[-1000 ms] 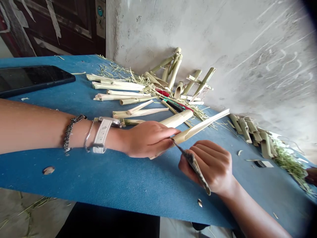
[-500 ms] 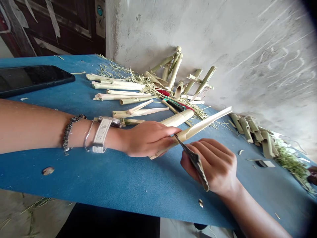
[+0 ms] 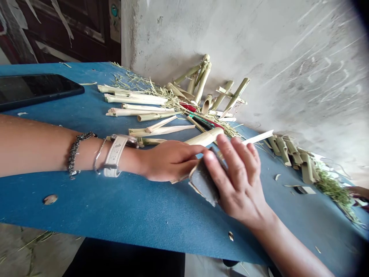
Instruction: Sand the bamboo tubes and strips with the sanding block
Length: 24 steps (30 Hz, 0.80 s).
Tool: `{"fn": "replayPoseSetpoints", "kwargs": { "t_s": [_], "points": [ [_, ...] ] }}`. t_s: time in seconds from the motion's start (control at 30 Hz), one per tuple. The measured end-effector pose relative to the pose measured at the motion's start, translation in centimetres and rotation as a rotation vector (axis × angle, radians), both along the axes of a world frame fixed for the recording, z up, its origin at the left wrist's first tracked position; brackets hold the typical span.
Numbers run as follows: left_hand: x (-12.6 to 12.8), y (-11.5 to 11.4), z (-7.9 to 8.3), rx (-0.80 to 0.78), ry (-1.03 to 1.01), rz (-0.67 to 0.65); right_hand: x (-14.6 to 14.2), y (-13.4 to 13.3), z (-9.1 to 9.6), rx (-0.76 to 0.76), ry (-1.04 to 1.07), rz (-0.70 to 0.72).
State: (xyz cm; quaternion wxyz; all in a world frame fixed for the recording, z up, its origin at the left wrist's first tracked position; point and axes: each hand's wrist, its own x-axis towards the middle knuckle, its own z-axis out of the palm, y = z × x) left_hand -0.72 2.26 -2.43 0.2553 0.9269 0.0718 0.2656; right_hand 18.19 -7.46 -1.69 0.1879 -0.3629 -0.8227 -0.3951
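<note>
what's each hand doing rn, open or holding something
left hand: closed, holding a bamboo strip
right hand: fingers loosely spread, holding a dark flat tool

My blue-topped table (image 3: 86, 200) carried a black phone (image 3: 37, 88) at its far left and a row of peeled bamboo strips (image 3: 132, 99) strewn with dry grass shreds (image 3: 138, 82). Past them lay slim red and green pens (image 3: 201, 121), and green bamboo offcuts (image 3: 291, 152) lay heaped toward the right, while a curled shaving (image 3: 50, 199) sat alone near my edge.
</note>
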Motion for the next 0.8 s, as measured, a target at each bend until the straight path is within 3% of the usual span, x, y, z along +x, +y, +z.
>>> {"fn": "replayPoseSetpoints", "kwargs": {
  "t_s": [0.1,0.23,0.4,0.53,0.7,0.8],
  "points": [
    [0.2,0.2,0.0,-0.106,0.0,-0.047,-0.5,0.0,-0.1,-0.071,-0.082,0.023],
    [0.3,0.4,-0.2,-0.076,-0.085,-0.111,-0.6,0.0,0.2,-0.127,-0.191,0.133],
    [0.4,0.5,-0.8,-0.036,-0.049,0.006,-0.5,-0.1,0.5,-0.101,-0.11,-0.02],
    [0.5,0.6,-1.1,-0.025,-0.144,-0.113,-0.7,-0.1,0.0,-0.152,-0.172,0.112],
    [0.5,0.5,-1.0,-0.129,-0.046,0.005,-0.6,0.0,0.0,-0.095,-0.081,-0.025],
    [0.5,0.6,-0.9,-0.063,-0.08,-0.057,-0.5,0.0,0.1,-0.129,-0.134,0.064]
  ]
}}
